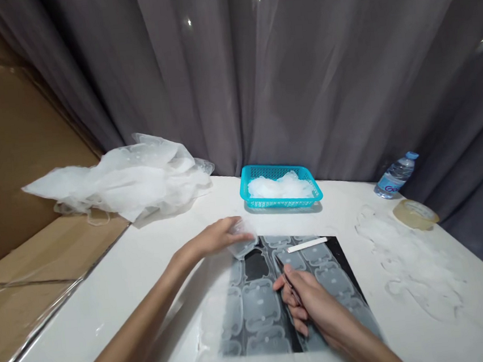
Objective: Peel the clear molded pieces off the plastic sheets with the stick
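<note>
A sheet of translucent film with rows of rounded cut-out shapes (262, 304) lies on a black mat (347, 265). At the sheet's upper left edge, my left hand (220, 235) pinches a loose clear plastic piece (244, 248). Just below it, one shape on the sheet shows bare black. My right hand (306, 300) is over the middle of the sheet, its fingers closed round a slim dark pointed tool (293, 290), perhaps tweezers. The tool's tip points up toward the far side. A white stick-like tool (307, 244) lies across the sheet's upper right.
A blue basket (282, 204) holding crumpled clear film stands at the back. Plastic bags (139, 179) are piled at the left by a cardboard box (12, 152). On the right are a water bottle (396, 176), a tape roll (415, 214) and clear film scraps (421, 272).
</note>
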{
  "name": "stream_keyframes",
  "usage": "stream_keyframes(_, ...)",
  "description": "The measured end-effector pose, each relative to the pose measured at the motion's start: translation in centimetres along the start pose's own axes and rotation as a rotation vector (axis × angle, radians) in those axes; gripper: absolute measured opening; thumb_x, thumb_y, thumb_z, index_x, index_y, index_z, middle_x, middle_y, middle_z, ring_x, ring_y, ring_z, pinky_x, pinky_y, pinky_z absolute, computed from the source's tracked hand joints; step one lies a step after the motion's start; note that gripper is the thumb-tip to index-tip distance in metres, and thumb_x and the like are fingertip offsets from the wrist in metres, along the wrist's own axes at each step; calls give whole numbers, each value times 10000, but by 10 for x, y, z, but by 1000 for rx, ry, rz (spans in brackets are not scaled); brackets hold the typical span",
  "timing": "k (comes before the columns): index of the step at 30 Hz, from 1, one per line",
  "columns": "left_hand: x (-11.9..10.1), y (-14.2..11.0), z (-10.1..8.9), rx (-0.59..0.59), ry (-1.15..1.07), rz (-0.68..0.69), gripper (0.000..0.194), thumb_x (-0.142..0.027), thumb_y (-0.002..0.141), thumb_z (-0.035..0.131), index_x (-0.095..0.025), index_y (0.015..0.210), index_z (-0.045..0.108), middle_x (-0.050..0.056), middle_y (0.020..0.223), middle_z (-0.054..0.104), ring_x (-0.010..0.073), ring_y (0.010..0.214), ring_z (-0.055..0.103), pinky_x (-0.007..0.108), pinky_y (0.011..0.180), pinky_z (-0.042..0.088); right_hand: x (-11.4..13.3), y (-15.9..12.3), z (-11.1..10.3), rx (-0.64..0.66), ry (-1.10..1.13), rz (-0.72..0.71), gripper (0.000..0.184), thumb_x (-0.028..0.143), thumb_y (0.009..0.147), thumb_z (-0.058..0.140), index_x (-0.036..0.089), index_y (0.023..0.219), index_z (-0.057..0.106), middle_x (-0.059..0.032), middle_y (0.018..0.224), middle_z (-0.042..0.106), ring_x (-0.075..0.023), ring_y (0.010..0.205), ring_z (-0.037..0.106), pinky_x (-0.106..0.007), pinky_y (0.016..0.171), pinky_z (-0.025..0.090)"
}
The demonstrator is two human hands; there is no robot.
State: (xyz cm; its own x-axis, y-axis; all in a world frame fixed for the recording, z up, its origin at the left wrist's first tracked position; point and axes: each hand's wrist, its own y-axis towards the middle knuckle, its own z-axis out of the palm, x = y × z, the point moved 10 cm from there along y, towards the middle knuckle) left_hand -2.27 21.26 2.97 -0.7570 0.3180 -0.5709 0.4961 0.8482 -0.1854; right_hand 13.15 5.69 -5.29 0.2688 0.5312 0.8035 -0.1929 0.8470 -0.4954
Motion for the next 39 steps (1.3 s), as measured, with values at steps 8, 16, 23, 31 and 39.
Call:
stream_keyframes(8,-26,0,0,180,-144,101,427,-596,855,689,-180,949,664,54,1001,738,266,948,668,288,798,488,11,11,7,29,-82,-6,724,889,744,674,184,867,566,145,528,372,-23,350,222,-173,250,365)
stream_keyframes(16,-27,1,3,193,-190,119,419,-576,839,714,-174,949,668,52,977,733,266,946,656,281,800,468,19,29,11,-7,-69,17,590,768,909,620,185,858,547,156,507,330,-25,338,197,-156,235,349)
stream_keyframes(23,-23,1,4,205,-200,125,420,-566,836,720,-177,988,678,50,1007,741,276,964,672,290,818,484,25,40,19,-57,-75,25,518,699,973,588,204,839,512,153,489,340,-37,338,231,-149,242,328)
stream_keyframes(31,-9,4,6,180,-146,89,517,-574,788,768,-166,1099,707,89,1149,750,323,1082,667,323,910,487,27,51,18,-120,-73,49,475,638,998,594,225,814,449,165,461,344,-21,319,219,-111,284,172)
stream_keyframes(39,4,-2,-22,92,-112,41,671,-623,809,743,-189,1315,668,117,1344,729,346,1212,660,341,994,495,34,38,15,-50,-69,45,609,821,884,590,221,836,495,155,499,332,-27,356,186,-129,311,142)
